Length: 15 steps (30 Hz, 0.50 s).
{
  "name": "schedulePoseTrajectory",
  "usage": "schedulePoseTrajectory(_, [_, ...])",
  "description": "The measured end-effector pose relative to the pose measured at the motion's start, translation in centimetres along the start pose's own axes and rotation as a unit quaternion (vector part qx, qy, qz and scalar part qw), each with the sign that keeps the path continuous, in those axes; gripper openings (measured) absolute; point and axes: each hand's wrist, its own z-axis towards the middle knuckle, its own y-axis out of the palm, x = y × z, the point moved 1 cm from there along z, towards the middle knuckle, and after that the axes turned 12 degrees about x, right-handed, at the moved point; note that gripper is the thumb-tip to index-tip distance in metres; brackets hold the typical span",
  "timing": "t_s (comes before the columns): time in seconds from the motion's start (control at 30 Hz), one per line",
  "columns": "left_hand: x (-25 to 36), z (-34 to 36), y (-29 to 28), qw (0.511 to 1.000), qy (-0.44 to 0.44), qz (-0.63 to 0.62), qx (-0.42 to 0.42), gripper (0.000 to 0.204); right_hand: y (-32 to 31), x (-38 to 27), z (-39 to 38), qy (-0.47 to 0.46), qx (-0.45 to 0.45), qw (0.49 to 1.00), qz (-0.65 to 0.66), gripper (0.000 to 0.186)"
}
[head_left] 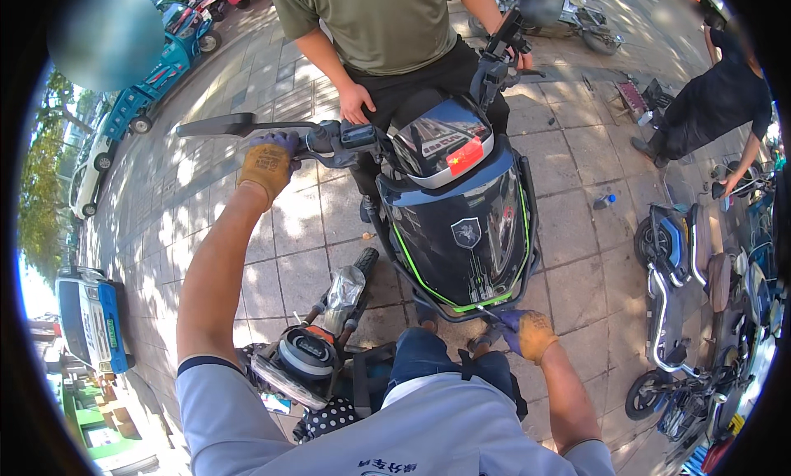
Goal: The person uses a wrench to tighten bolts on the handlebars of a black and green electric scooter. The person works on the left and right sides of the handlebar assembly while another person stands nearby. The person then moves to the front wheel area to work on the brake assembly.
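Observation:
A dark electric scooter [458,243] with green trim stands right in front of me. My left hand [269,164], in a yellow and purple work glove, is closed around the handlebar grip [303,146] on the left, beside a black mirror [216,126]. Low at the front panel's bottom edge, my right hand [527,334], gloved the same way, is closed on a thin rod-like tool [489,314]. Its tip meets the green-edged lower rim of the panel. The tool's exact kind is too small to make out, and its handle is hidden in the glove.
A person in an olive shirt [379,27] stands close behind the scooter. At lower left is another two-wheeler [309,352]. More scooters [667,253] line the right side, where a person in black [709,105] bends. A bottle [606,201] stands on the paving.

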Motion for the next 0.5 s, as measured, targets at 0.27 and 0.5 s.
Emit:
schedulePoseTrajectory(0.27, [-0.9,-0.1,-1.0,0.997,-0.028,-0.064,-0.038,0.069,4.0,2.9,-0.1,0.022,0.001,1.000,-0.004,0.025])
schedulePoseTrajectory(0.5, [-1.1,-0.8,-1.2,0.999,0.025,-0.033,-0.014,0.066,-1.5,-3.6,2.6,0.008,0.026,0.994,0.102,0.027])
